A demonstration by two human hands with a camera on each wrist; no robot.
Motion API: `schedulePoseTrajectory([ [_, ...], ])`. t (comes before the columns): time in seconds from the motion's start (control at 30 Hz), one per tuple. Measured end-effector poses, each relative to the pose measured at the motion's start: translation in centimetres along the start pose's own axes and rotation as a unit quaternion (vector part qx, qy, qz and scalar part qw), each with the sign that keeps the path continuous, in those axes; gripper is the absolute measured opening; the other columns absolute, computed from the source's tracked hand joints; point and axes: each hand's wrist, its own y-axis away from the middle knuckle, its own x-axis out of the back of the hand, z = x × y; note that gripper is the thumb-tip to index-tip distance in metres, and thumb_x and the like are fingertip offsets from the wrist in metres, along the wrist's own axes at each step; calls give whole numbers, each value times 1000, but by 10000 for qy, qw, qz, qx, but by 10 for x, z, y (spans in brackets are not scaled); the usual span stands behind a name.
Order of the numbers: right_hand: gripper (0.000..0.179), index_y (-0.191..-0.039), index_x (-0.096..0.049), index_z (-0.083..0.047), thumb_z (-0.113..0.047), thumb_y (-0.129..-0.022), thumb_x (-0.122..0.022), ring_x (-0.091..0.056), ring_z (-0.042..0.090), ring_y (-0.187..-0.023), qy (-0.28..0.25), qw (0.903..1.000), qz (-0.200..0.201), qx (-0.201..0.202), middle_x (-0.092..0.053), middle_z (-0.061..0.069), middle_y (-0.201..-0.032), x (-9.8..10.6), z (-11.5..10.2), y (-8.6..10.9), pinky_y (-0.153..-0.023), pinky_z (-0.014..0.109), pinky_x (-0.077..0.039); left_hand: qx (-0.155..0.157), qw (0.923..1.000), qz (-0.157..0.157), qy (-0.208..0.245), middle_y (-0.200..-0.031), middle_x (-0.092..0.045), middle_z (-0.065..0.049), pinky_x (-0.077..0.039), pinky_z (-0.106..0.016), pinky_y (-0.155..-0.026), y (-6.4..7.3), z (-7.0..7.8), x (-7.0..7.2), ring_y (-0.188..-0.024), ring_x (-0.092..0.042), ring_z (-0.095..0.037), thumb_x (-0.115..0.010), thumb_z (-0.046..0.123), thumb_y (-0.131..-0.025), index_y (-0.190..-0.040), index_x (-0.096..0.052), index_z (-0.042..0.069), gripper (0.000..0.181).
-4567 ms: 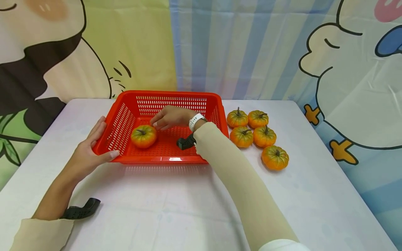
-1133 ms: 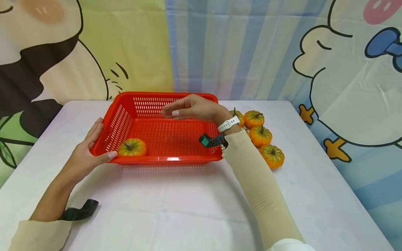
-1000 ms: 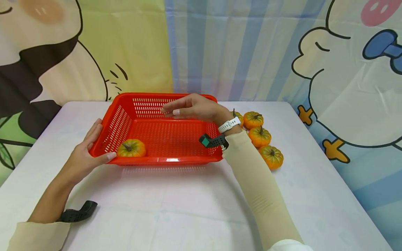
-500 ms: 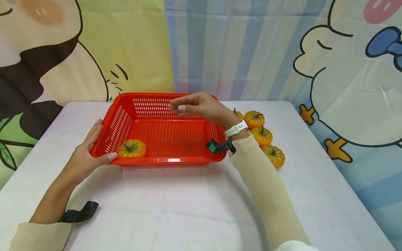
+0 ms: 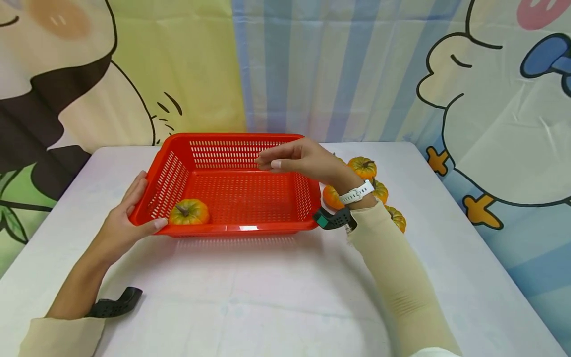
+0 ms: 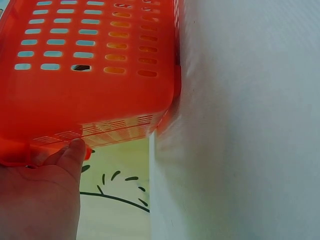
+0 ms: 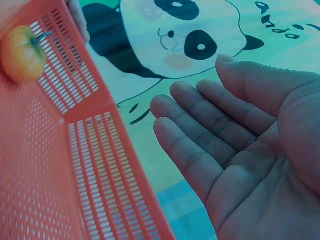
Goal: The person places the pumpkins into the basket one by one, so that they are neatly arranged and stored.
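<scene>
A red slotted plastic basket point(image 5: 250, 228) stands on the white table. My left hand point(image 5: 122, 218) grips its left end, thumb at the front rim and fingers along the side; in the left wrist view the fingers partly hide behind the rim. One small orange pumpkin point(image 5: 189, 212) with a greenish top lies in the basket's near left corner, close to that thumb. Above the basket's right part hovers my right hand point(image 5: 308, 159), fingers extended, palm bare. The right wrist view shows this hand point(image 7: 240, 145) holding nothing, beside the basket wall.
Several more small pumpkins point(image 5: 363, 167) sit on the table right of the basket, partly covered by my right forearm. White table surface point(image 5: 250, 297) stretches in front of the basket. A printed cartoon curtain point(image 5: 294, 69) hangs behind the table.
The pumpkin in the basket now lies in the near left corner instead of further in. My right hand has risen from beside it and drifted right. The left hand stays on the basket.
</scene>
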Motion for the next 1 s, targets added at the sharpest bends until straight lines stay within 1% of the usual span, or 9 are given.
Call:
schedulePoseTrajectory([
  [0.07,34,-130,-63,-8,-14,-97,-62,-63,22,-111,81,9999,72,-83,-67,10,-121,3,1,7,-100,34,-46,-3,10000,-18,-11,-161,3,16,-47,-12,-76,-1,1,-1,-148,0,-20,-73,23,-86,-155,-2,28,99],
  [0.17,33,-129,-64,-7,-14,-96,-63,-64,23,-110,121,9997,158,-129,-68,10,-119,7,3,17,-99,35,-46,-7,10000,-14,-34,-161,3,17,-47,-11,-76,-1,2,0,-148,0,-19,-72,23,-87,-155,-2,27,98],
  [0.27,32,-128,-64,-6,-13,-96,-62,-64,25,-110,104,9996,253,-70,-68,11,-117,12,3,23,-99,36,-46,-17,10000,4,-51,-161,3,17,-46,-10,-75,-1,2,1,-148,0,-18,-72,23,-87,-155,-2,26,97],
  [0.43,33,-128,-64,-4,-12,-97,-61,-64,25,-110,175,9993,316,-138,-68,11,-117,19,4,31,-99,35,-46,-5,10000,-9,-40,-161,3,17,-46,-10,-76,0,1,1,-148,0,-18,-72,23,-87,-155,-2,25,98],
  [0.57,34,-129,-63,-5,-14,-97,-61,-63,24,-112,211,9989,299,-284,-67,10,-120,22,6,39,-99,36,-46,-1,10000,-8,-25,-161,2,18,-46,-10,-76,0,1,1,-148,-1,-17,-72,23,-87,-155,-2,25,97],
  [0.7,33,-129,-65,-10,-19,-97,-62,-62,21,-114,234,9971,438,-573,-67,9,-121,24,8,50,-100,36,-45,20,10000,-11,-43,-160,3,18,-46,-12,-76,-2,2,0,-148,-1,-19,-72,24,-87,-155,-2,26,98],
  [0.77,33,-129,-65,-12,-20,-97,-62,-61,21,-115,173,9963,499,-678,-66,9,-122,25,8,56,-101,38,-44,39,10000,-10,-50,-160,2,19,-47,-13,-77,-2,2,0,-148,-1,-19,-73,24,-87,-155,-2,27,99],
  [0.87,34,-130,-65,-14,-23,-97,-63,-61,21,-116,116,9948,590,-824,-67,5,-122,27,7,61,-100,37,-46,24,10000,8,-66,-160,2,18,-47,-13,-76,-1,1,0,-148,-1,-19,-73,24,-86,-155,-3,27,99],
  [1.0,32,-128,-66,-13,-20,-97,-62,-60,24,-117,6,9939,709,-843,-66,6,-123,31,6,67,-94,38,-50,1,10000,3,-61,-161,3,17,-47,-12,-75,0,0,1,-148,-1,-18,-73,23,-86,-155,-2,27,98],
])
